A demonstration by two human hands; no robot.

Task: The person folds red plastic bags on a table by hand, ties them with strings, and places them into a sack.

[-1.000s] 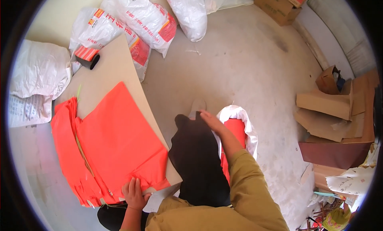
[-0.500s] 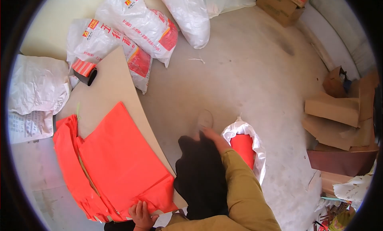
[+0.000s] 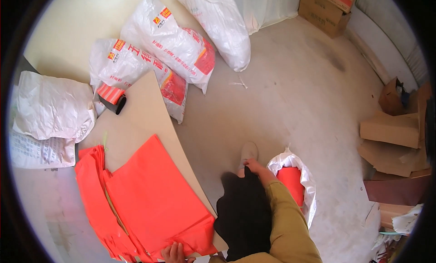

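Since the earlier frames the view has tipped forward: more concrete floor [image 3: 290, 104] shows, and the hands sit lower in the picture. Right hand [image 3: 255, 167] has travelled from above the knee down to the shin, now close to the pale shoe [image 3: 248, 152].

Left hand [image 3: 175, 253], at the bottom edge of the picture, fingers spread flat and pressing on the near corner of the top orange-red non-woven fabric sheet [image 3: 152, 197]. Nothing gripped; palm down, open.

Right hand lies on the black trouser leg [image 3: 243, 213], fingers curled at the cloth near the hem. Whether it pinches the cloth or merely rests, cannot tell. Olive sleeve [image 3: 290, 226] runs back to the lower edge.

Top sheet lies on a stack of like orange-red sheets [image 3: 93, 195], along the right edge of the pale board worktop [image 3: 145, 113], overhanging it a little at the near corner. Stack fans out toward the left.

At the worktop's far corner: a red-and-white striped tape roll with black core [image 3: 113, 96].

On the floor just right of the leg: a white plastic bag holding red material [image 3: 295, 181]. Beyond the worktop, white printed sacks [image 3: 172, 40]. Flattened brown cardboard [image 3: 393, 136] at far right.
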